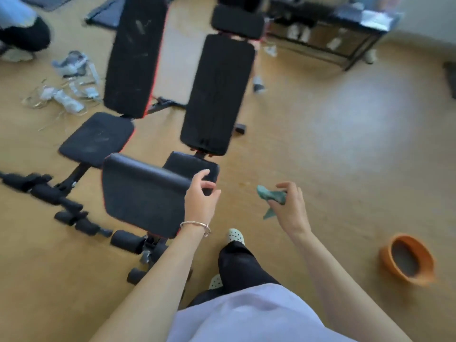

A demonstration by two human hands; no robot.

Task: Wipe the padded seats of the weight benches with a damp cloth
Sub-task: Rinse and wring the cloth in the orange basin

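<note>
Two black padded weight benches (217, 95) lie side by side on the tan floor (345, 144) in the head view, their long axes running away from me. Nearest is a tilted black vinyl pad (143, 193) with a rolled top edge, smooth and faintly scuffed. My left hand (201, 196) is at its upper right corner, fingers half curled; blur keeps me from telling whether they grip it. My right hand (288, 206) hangs right of the pad, apart from it, pinching a crumpled teal cloth (270, 195) — so the cloth must travel leftward, I judge. An orange plastic basin (407, 260) sits further right.
</note>
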